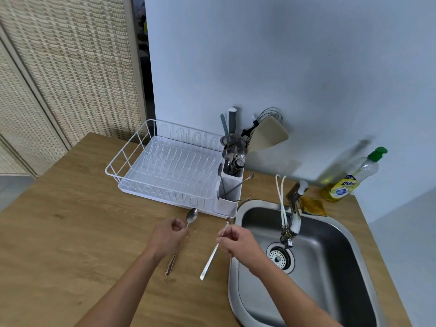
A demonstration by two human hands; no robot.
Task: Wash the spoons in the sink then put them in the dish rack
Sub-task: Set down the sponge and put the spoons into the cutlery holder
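**Two spoons held over the counter, sink to the right**

Far left of frame: woven screen panels [59, 74] stand behind the wooden counter [70, 244], which fills the lower left and middle.

Left of centre: a white wire dish rack [132, 159] sits on the counter on a white tray. Its plate slots hold nothing visible. At its right end is a white cutlery holder [230, 192] with several utensils standing in it; two handles lean out toward the right. Behind it, against the pale wall, a metal utensil cup [233, 141] holds a whisk and a flat beige spatula [267, 134].

Lower centre: the left hand [166, 237] is curled, fingers and thumb pinching the neck of a spoon [191, 216]. Its bowl points up-frame, just short of the rack's front edge; the handle runs down toward the lower frame. Whether the handle tip touches the counter, cannot tell.

Just right of it: the right hand [238, 239], also curled, pinches a second spoon [210, 260] near its upper end. The long handle slants down-left over the counter; the bowl end is mostly hidden by the fingers. Hands are near each other, not touching.

Right: steel sink [330, 267], its drain strainer visible, faucet [292, 218] arched over the basin. Behind the faucet lies a yellow sponge [312, 206]; right of that, a dish soap bottle [351, 178] with a green cap.
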